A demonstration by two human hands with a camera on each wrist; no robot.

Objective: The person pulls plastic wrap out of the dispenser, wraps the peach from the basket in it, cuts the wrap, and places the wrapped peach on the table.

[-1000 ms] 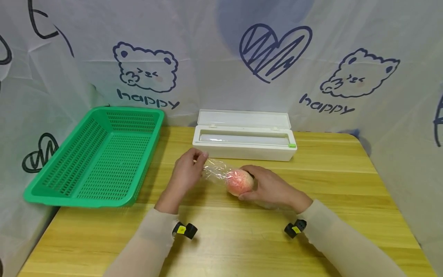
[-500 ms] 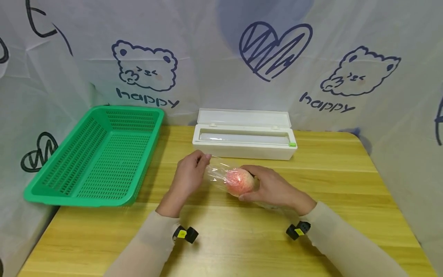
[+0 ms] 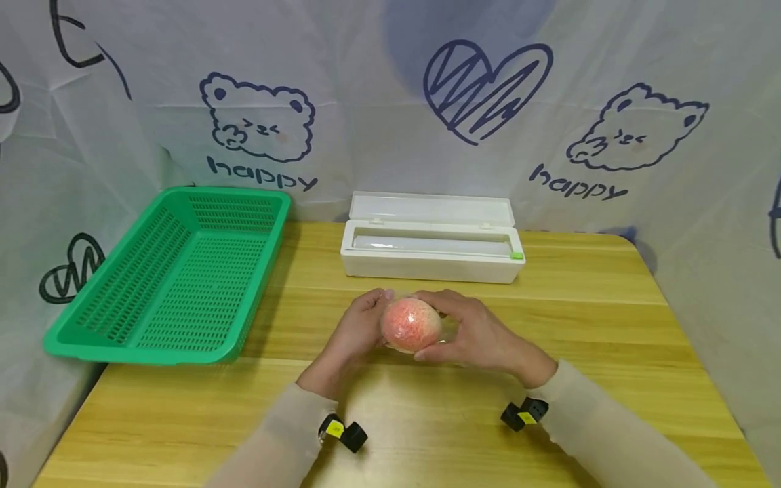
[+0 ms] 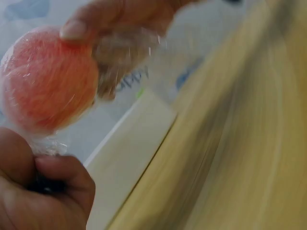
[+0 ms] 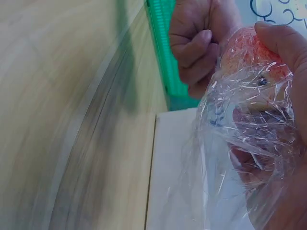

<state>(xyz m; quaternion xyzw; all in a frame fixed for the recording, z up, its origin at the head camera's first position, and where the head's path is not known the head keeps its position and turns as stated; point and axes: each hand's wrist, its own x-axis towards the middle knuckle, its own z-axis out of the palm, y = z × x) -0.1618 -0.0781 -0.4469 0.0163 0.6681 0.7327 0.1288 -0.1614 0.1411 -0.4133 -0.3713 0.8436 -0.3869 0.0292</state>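
Left hand (image 3: 361, 324) is moving in beside the peach (image 3: 411, 324), pinching bunched film (image 4: 48, 145); right hand (image 3: 482, 333) is gripping the peach, holding it before the white box (image 3: 433, 269). Film between left hand and peach is shortening, so wrapping is probably tightening.

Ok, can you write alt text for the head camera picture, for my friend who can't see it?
A right hand holds a shiny pink peach in clear film above a wooden table, the left hand curled close beside it. A long white box with its lid open sits behind; a green basket stands at left.
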